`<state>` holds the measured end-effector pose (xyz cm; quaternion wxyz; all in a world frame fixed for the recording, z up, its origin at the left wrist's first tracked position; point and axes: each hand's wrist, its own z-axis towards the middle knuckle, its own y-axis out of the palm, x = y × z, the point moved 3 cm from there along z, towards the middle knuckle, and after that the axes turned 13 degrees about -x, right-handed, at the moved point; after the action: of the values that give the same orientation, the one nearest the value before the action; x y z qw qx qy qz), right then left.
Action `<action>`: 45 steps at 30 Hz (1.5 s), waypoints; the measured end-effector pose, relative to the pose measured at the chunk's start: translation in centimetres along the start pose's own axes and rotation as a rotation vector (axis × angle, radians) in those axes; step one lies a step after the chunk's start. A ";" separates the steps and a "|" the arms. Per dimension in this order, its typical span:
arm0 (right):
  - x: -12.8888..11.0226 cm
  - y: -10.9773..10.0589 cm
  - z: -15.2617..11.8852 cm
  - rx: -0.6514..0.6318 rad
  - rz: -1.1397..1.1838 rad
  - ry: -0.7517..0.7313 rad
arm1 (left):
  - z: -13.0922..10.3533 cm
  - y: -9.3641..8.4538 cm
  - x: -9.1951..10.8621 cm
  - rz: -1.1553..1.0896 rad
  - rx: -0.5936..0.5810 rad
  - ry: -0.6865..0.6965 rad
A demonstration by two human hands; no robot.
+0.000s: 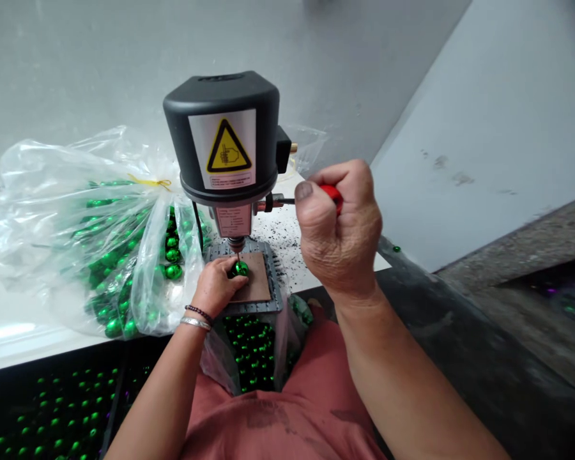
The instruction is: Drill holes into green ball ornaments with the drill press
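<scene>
A shiny green ball (241,269) rests on a brown board (259,287) on the base of a small bench drill press (220,96). My left hand (215,283) pinches this ball between thumb and fingers. Right above it, the drill bit (238,254) points down and appears to meet the ball's top; whether it has entered cannot be seen. My right hand (338,223) is wrapped round the red knob (333,195) of the press's feed lever, to the right of the motor head.
A clear plastic bag (52,166) full of green balls lies on the white table (9,348) at left. Dark shavings lie right of the press. Below, another bag of green balls (249,351) hangs by my lap. More balls lie at lower left. A wall (483,128) stands right.
</scene>
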<state>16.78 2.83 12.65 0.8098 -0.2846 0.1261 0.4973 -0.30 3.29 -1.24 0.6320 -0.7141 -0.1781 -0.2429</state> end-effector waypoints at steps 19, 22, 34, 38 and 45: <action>0.6 0.8 -3.8 0.064 -0.117 -0.038 | -0.1 0.6 -0.5 -0.013 0.016 0.041; 0.7 1.1 -4.3 0.083 -0.119 -0.038 | -0.2 0.8 -0.6 -0.013 0.015 0.040; 1.6 2.2 -6.3 0.120 -0.024 -0.003 | -0.4 0.4 -0.4 -0.073 0.005 0.037; 1.8 2.6 -6.9 0.115 0.020 -0.003 | -0.5 0.4 -0.4 -0.099 0.009 0.022; -0.3 0.8 0.8 0.124 -0.107 0.078 | -0.8 0.6 -0.4 -0.073 0.098 -0.042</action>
<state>15.89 3.33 13.21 0.8458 -0.2595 0.1728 0.4330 -0.39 2.46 -1.87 0.6530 -0.6802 -0.2291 -0.2418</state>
